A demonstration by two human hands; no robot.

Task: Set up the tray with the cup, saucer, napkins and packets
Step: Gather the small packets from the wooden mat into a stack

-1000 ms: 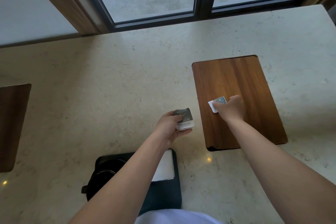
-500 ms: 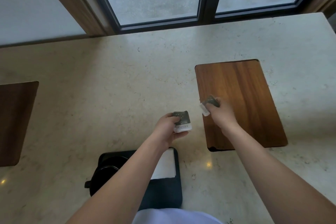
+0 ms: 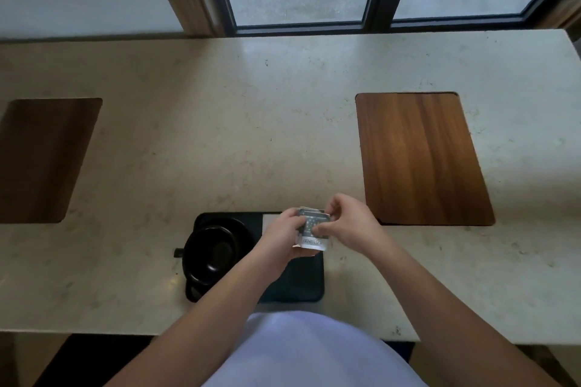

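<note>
Head view: one wide look down at a stone counter [image 3: 251, 141], both forearms reaching in from the near edge.
Tray: black tray [image 3: 292, 286] lies close to the near edge, directly under the hands.
Cup and saucer: black cup [image 3: 210, 253] sits on a black saucer [image 3: 242, 226] in the tray's left part.
Napkins: a pale strip [image 3: 270, 221] shows at the tray's far edge just left of the hands, likely the napkins; most of it is hidden.
Packets: a small stack of packets [image 3: 312, 229] is held above the tray's right half, long side running toward and away from the person.
Left hand: left hand [image 3: 284, 237] grips the stack from the left, fingers curled round it.
Right hand: right hand [image 3: 349, 223] pinches the stack's right edge, thumb on top.
Key relation: the tray's free right part lies straight below the stack, so the set-down looks like a short drop; both hands are equally near.
Elsewhere: wooden board [image 3: 421, 160] well to the right, a second board [image 3: 41, 160] far left.
</note>
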